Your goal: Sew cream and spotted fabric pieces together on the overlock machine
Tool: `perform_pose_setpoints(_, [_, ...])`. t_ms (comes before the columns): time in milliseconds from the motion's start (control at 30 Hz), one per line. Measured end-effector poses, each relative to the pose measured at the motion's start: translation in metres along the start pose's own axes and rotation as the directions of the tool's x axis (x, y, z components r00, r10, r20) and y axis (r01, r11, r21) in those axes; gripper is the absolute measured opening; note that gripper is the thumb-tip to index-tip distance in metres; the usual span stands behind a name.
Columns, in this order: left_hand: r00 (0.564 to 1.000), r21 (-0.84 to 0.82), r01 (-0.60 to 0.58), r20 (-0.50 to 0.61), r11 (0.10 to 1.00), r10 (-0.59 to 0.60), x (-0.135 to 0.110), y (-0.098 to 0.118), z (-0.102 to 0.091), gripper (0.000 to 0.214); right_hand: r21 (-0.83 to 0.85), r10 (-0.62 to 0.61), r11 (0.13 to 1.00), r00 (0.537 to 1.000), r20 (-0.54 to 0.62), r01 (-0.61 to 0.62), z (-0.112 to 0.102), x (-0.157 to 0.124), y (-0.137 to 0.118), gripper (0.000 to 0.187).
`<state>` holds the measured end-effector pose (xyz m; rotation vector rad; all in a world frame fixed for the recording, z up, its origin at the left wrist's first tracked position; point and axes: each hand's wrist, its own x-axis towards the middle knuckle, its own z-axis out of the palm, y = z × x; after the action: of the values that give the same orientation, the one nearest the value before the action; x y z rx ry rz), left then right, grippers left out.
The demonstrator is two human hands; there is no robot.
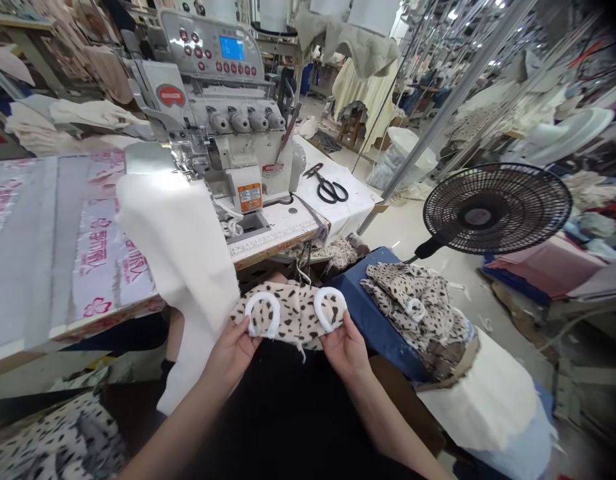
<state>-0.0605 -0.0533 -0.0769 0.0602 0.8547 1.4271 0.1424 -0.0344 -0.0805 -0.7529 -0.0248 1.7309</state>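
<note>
cluttered workrm [401, 230], sewing mach [251, 143], scissors [321, 181], fan [478, 215], held spotted cloth [291, 308]

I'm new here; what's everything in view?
Spotted fabric piece: 1, beige, dark spots, centre
Curved trims: 2, white, on that piece
Overlock sewing machine: 1, light grey, upper middle
Scissors: 1, black, right of the machine
Fan: 1, black, right
Draped cloth: 1, white, left of centre
Spotted bundles: at least 2, pale, right and lower left
Printed sheeting: count unclear, white and pink, left
Background fabrics: many, mixed, behind
Left hand: 1, bare, piece's left end
Right hand: 1, bare, piece's right end
</note>
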Motion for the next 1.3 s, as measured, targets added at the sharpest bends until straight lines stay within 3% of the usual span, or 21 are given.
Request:
perform_pose_setpoints(333, [1.000, -0.033, 0.011, 0.009, 0.999, -0.010, 0.000, 0.001, 0.001, 0.027, -0.021, -0.010, 1.000, 0.998, -0.054, 0.009, -0.004, 0.005, 0.001, 0.030])
perform_pose_setpoints(567, [1.000, -0.020, -0.005, 0.009, 1.000, 0.005, -0.003, 0.001, 0.005, 0.021, -0.081, -0.006, 0.997, 0.998, -0.063, 0.001, -0.013, 0.009, 0.002, 0.021])
perform_pose_setpoints(800, [1.000, 0.018, 0.001, -0.020, 1.000, 0.000, -0.005, 0.000, 0.008, 0.020, -0.200, 0.052, 0.978, 0.999, -0.001, -0.051, -0.029, 0.005, 0.006, 0.026])
perform_pose_setpoints(967, [0.999, 0.046, -0.026, -0.025, 0.999, 0.027, -0.002, -0.001, 0.006, 0.022, -0.319, 0.037, 0.947, 0.999, 0.039, -0.023, -0.033, 0.004, 0.006, 0.040])
perform_pose_setpoints(1067, [0.999, 0.057, -0.028, -0.035, 0.998, 0.030, -0.001, 0.000, 0.005, 0.021, -0.458, -0.016, 0.889, 1.000, 0.006, 0.017, -0.037, 0.005, 0.003, 0.039])
perform_pose_setpoints(1100, [0.999, 0.060, -0.024, -0.040, 0.998, 0.027, -0.001, 0.000, 0.005, 0.021, -0.504, -0.061, 0.863, 0.998, -0.016, 0.045, -0.039, 0.004, 0.002, 0.036])
perform_pose_setpoints(1167, [0.999, 0.065, -0.014, -0.040, 0.998, 0.017, -0.001, 0.001, 0.006, 0.023, -0.630, -0.268, 0.751, 0.963, -0.017, 0.198, -0.037, -0.001, 0.001, 0.034])
perform_pose_setpoints(1233, [0.999, 0.062, -0.012, -0.028, 0.998, 0.014, -0.003, -0.001, 0.008, 0.025, -0.772, -0.494, 0.480, 0.856, 0.155, 0.416, -0.029, -0.010, 0.004, 0.038])
perform_pose_setpoints(1267, [1.000, 0.060, -0.014, -0.021, 0.998, 0.015, -0.005, -0.003, 0.010, 0.026, -0.803, -0.528, 0.301, 0.791, 0.308, 0.514, -0.022, -0.015, 0.007, 0.041])
perform_pose_setpoints(1300, [1.000, 0.062, -0.014, -0.013, 0.998, 0.015, -0.006, -0.005, 0.012, 0.027, -0.791, -0.484, 0.144, 0.739, 0.468, 0.595, -0.013, -0.018, 0.011, 0.045])
